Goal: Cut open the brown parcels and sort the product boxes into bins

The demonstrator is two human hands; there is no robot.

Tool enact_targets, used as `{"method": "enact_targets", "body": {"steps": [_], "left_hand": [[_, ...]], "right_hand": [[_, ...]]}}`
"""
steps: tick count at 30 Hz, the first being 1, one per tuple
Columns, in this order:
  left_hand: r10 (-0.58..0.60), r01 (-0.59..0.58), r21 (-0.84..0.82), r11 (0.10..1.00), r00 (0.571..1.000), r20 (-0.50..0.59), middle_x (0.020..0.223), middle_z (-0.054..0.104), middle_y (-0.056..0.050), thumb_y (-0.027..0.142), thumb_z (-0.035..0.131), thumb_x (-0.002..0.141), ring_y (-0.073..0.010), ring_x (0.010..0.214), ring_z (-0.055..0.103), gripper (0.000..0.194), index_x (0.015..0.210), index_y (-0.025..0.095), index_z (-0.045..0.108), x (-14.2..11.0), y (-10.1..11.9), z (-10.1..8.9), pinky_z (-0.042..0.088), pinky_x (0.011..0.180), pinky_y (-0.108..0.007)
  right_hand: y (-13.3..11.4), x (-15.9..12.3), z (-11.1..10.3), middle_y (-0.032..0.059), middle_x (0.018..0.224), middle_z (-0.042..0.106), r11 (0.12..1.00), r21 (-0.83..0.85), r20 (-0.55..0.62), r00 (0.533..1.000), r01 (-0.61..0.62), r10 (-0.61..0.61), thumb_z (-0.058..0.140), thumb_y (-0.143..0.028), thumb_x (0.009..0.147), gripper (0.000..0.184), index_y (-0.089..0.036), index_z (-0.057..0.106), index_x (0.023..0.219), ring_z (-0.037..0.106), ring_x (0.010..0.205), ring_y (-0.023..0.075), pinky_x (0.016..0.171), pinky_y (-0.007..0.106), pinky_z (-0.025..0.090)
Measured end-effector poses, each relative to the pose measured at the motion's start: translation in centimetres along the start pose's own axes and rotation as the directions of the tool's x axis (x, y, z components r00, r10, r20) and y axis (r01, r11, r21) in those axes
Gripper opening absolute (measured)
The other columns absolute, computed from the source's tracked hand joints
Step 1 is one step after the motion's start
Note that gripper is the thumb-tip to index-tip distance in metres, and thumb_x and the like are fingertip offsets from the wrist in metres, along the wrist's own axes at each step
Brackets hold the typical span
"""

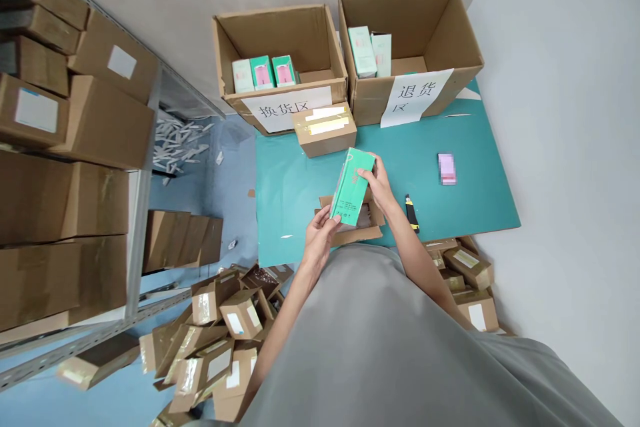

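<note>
Left grip [319, 235] and right grip [379, 185], both closed, clasp the green box [353, 188] between them.

At the left, a metal shelf [135, 260] carries stacked brown cartons [107, 123], some with white labels. Beyond it, thin white pieces [180, 147] lie heaped. At the near left, a jumble of taped boxes [203, 333] covers part of the blue floor [120, 400]. A blurred pink item [447, 169] lies on the table's [480, 193] right side, near a pale wall [565, 113].
</note>
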State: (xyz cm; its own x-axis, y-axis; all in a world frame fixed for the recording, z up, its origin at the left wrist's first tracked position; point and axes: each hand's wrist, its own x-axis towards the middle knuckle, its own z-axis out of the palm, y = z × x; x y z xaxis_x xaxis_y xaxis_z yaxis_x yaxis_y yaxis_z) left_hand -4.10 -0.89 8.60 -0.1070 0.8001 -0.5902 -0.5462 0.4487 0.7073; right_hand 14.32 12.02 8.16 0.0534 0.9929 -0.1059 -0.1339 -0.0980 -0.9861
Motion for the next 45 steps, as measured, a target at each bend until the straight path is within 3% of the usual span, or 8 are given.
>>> {"method": "enact_targets", "body": {"steps": [4,9,18,22,27,36,40,45], "left_hand": [[0.189,-0.175,0.151,0.973,0.978,-0.083,0.142,0.074,-0.013,0.034,0.107,0.064,-0.0319,0.139,0.068,0.078,0.131,0.022,0.071,-1.0,0.7,0.8,0.059,0.116,-0.043],[0.505,-0.456,0.449,0.768,0.863,0.012,0.151,0.058,-0.014,0.027,0.102,0.072,-0.0348,0.149,0.055,0.072,0.137,0.026,0.073,-2.4,1.4,1.5,0.061,0.113,-0.04],[0.566,-0.535,0.542,0.648,0.815,0.128,0.14,0.056,-0.013,0.026,0.1,0.074,-0.0349,0.144,0.058,0.058,0.128,0.028,0.079,-3.0,1.6,1.7,0.06,0.116,-0.046],[0.459,-0.426,0.387,0.818,0.888,0.009,0.141,0.064,-0.012,0.035,0.103,0.071,-0.033,0.142,0.062,0.064,0.128,0.028,0.076,-2.6,2.4,1.4,0.062,0.11,-0.039],[0.088,-0.086,0.041,0.995,0.995,-0.053,0.109,0.079,-0.004,0.045,0.102,0.073,-0.0245,0.112,0.079,0.07,0.131,0.028,0.068,-1.1,1.8,-0.5,0.062,0.107,-0.04],[-0.286,0.282,-0.219,0.934,0.958,0.018,0.121,0.083,-0.012,0.051,0.089,0.09,-0.0245,0.114,0.082,0.043,0.114,0.019,0.073,0.7,-0.2,-2.2,0.07,0.09,-0.03],[-0.322,0.313,-0.217,0.925,0.947,-0.006,0.124,0.083,-0.015,0.046,0.089,0.093,-0.0277,0.126,0.08,0.041,0.119,0.017,0.074,2.0,-0.1,-2.4,0.07,0.094,-0.03],[-0.21,0.208,-0.075,0.975,0.977,-0.024,0.115,0.083,-0.014,0.04,0.09,0.093,-0.0306,0.126,0.078,0.034,0.116,0.019,0.077,3.5,1.0,-1.3,0.069,0.106,-0.04]], "right_hand": [[0.3,-0.1,-0.1,0.0065,0.14,0.071,1.0,-0.023,0.011,1.0,0.003,-0.002,0.084,-0.067,0.085,0.07,-0.033,0.058,0.142,0.067,0.129,0.0286,0.114,0.045,0.058],[0.9,-0.5,0.3,0.0073,0.139,0.07,0.999,-0.032,-0.03,1.0,0.004,-0.005,0.084,-0.072,0.085,0.078,-0.033,0.057,0.147,0.067,0.127,0.027,0.11,0.041,0.059],[0.0,-0.4,0.2,0.0051,0.128,0.072,0.998,-0.024,-0.073,0.996,0.052,-0.054,0.088,-0.072,0.082,0.071,-0.031,0.061,0.133,0.068,0.119,0.0261,0.106,0.039,0.06],[-0.5,0.0,-0.9,0.0045,0.124,0.075,0.999,0.029,0.004,1.0,-0.013,0.013,0.076,-0.083,0.089,0.064,-0.033,0.063,0.129,0.071,0.118,0.0255,0.096,0.038,0.065],[-1.3,0.5,-2.1,0.0033,0.128,0.078,0.997,0.053,0.094,0.994,-0.064,0.059,0.086,-0.076,0.084,0.057,-0.032,0.068,0.116,0.074,0.114,0.0243,0.088,0.035,0.066],[-2.5,1.3,-1.3,0.006,0.125,0.082,0.997,-0.039,0.182,0.982,0.065,-0.056,0.088,-0.077,0.084,0.056,-0.029,0.077,0.112,0.074,0.12,0.03,0.108,0.048,0.063],[-4.1,0.2,-0.3,0.0108,0.135,0.078,0.979,-0.103,0.189,0.969,0.178,-0.157,0.086,-0.078,0.086,0.056,-0.029,0.077,0.111,0.072,0.132,0.0347,0.113,0.054,0.061],[-8.1,-6.5,1.6,0.0082,0.156,0.069,0.863,-0.257,0.324,0.88,0.435,-0.347,0.087,-0.049,0.095,0.025,-0.035,0.08,0.115,0.062,0.15,0.037,0.127,0.063,0.051]]}}
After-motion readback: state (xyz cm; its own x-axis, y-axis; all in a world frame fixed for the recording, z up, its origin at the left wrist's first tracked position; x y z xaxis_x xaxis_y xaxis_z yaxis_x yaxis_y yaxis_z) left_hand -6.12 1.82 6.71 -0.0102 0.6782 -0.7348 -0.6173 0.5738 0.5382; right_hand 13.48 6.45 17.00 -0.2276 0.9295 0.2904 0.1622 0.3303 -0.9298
